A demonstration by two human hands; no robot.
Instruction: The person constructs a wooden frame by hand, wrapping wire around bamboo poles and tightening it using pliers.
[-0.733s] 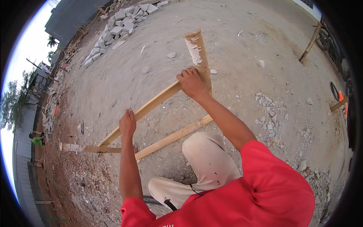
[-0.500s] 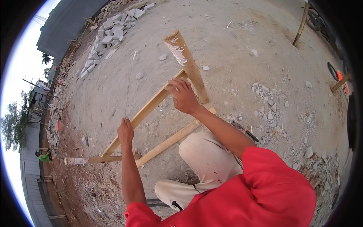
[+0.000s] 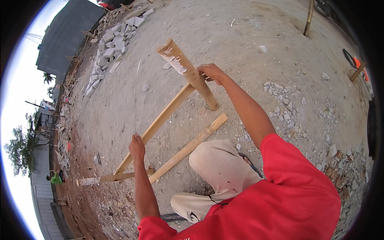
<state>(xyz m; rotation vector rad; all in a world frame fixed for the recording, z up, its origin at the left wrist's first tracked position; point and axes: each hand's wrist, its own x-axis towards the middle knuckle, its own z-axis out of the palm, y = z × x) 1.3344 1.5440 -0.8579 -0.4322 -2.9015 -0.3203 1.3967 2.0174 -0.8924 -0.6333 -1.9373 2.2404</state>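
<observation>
Moving off the wooden crosspiece (image 3: 157, 126), my right hand (image 3: 212, 74) is now at the right side of the post (image 3: 189, 74); I cannot tell whether its curled fingers grip. Round, tan and streaked with peeling white, the post stands on dusty ground (image 3: 240, 56) at the crosspiece's upper end. My left hand (image 3: 137, 149) pinches a thin string (image 3: 135, 100); a wooden strip (image 3: 190, 148) lies by my knee (image 3: 211, 158).
</observation>
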